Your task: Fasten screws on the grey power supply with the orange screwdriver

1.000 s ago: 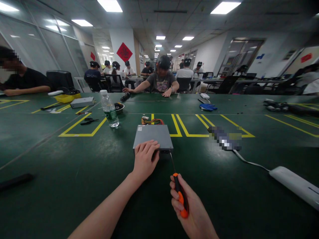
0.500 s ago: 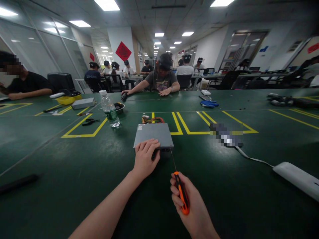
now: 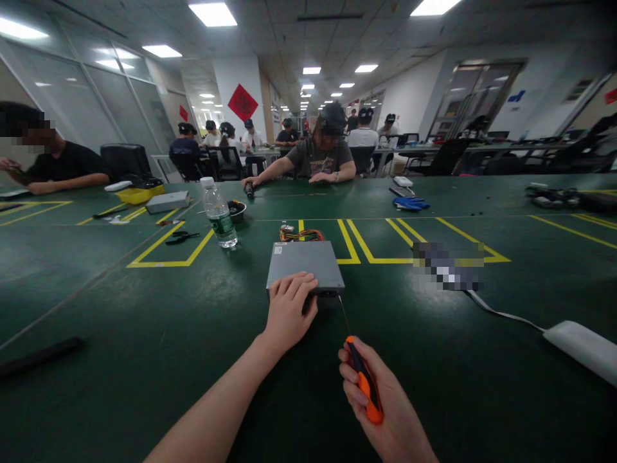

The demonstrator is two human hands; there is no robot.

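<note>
A grey metal computer power supply (image 3: 308, 260) lies flat on the green table in front of me. My left hand (image 3: 292, 308) grips its near edge, with the fingers over the top and the thumb down by the front face. A bundle of coloured cables (image 3: 303, 235) comes out at its far side. In my right hand (image 3: 373, 386) is a screwdriver (image 3: 365, 379) with an orange and black handle. Its thin shaft points up to the front face near the right corner; whether the tip sits in a screw is too small to tell.
Left of the power supply stands a water bottle (image 3: 219, 215), with a metal bowl (image 3: 237, 210) behind it. Black pliers (image 3: 182, 237) lie farther left. A white power strip (image 3: 581, 347) with a cable is at right. Across the table, a person (image 3: 321, 154) holds a dark object.
The view has shifted slightly, so everything appears a little farther right and lower. The screwdriver's handle has turned in my right hand. My left hand keeps its hold on the power supply.
</note>
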